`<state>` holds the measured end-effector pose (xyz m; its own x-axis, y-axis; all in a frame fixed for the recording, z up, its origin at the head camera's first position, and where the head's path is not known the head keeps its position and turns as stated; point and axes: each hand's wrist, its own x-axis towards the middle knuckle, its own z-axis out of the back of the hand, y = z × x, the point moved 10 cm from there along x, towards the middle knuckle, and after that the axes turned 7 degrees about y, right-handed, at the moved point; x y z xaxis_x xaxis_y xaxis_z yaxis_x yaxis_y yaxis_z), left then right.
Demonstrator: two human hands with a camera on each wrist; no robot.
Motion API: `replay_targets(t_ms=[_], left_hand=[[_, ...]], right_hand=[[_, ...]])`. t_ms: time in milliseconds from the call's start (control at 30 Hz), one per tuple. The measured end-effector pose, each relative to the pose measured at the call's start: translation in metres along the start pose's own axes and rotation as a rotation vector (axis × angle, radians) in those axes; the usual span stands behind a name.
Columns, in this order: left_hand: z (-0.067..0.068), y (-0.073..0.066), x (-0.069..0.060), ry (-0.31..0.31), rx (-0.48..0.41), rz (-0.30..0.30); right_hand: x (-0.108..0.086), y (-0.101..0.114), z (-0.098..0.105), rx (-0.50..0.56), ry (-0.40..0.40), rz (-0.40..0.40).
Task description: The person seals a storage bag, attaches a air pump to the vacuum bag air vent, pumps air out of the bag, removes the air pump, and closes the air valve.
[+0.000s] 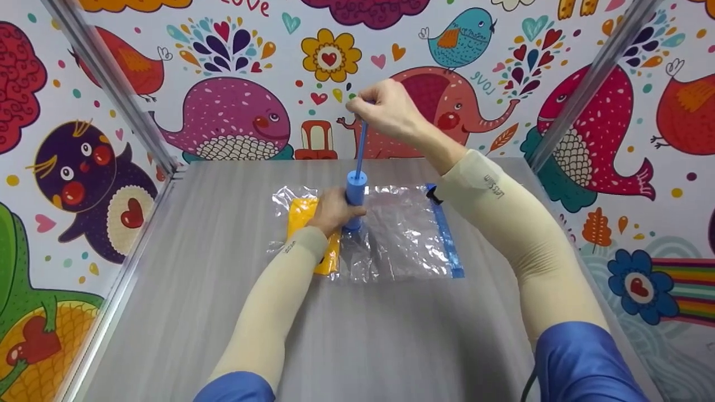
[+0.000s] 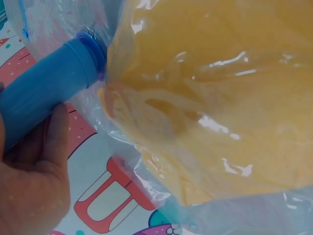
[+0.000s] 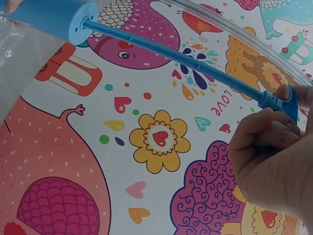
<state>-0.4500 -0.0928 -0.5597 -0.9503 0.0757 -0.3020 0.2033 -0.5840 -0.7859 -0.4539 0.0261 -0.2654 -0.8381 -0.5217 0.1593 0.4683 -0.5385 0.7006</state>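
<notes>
At the near side, blue sleeves [image 1: 581, 357] and cream arm covers [image 1: 273, 307] reach in over the grey desk [image 1: 391, 335]. Farther in, about midway between the desk's left and right edges, lies a clear plastic bag [image 1: 396, 245]. A yellow item [image 1: 330, 261] fills its left part, and a blue strip [image 1: 447, 240] runs along the end toward the right edge, with a small black piece [image 1: 433, 194] by the strip's far corner. A blue pump [image 1: 356, 192] stands nearly upright on the bag beside the yellow item, its flared base touching the plastic. The left hand [image 1: 333, 211] has its grip wrapped round the barrel. From the top a long rod [image 1: 362, 151] extends to a handle [image 3: 292, 104], held in the curled grip of the right hand [image 1: 385, 109]. Beyond the desk's far edge rises a cartoon-patterned wall [image 1: 240, 111].
</notes>
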Motion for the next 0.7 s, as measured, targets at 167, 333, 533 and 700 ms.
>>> replay_targets(t_ms=[167, 333, 533, 700], left_hand=[[-0.001, 0.001, 0.001, 0.011, -0.015, 0.019], [-0.001, 0.002, 0.002, 0.016, -0.026, 0.023], [0.0, 0.001, 0.001, 0.015, -0.023, 0.021], [-0.001, -0.003, 0.0, 0.009, 0.009, -0.029]], right_hand=[[0.001, -0.001, -0.002, -0.035, 0.002, -0.041], [0.002, -0.004, -0.002, -0.028, -0.007, -0.051], [0.006, -0.006, -0.007, -0.019, -0.003, -0.01], [0.008, -0.015, -0.02, -0.042, 0.029, 0.0]])
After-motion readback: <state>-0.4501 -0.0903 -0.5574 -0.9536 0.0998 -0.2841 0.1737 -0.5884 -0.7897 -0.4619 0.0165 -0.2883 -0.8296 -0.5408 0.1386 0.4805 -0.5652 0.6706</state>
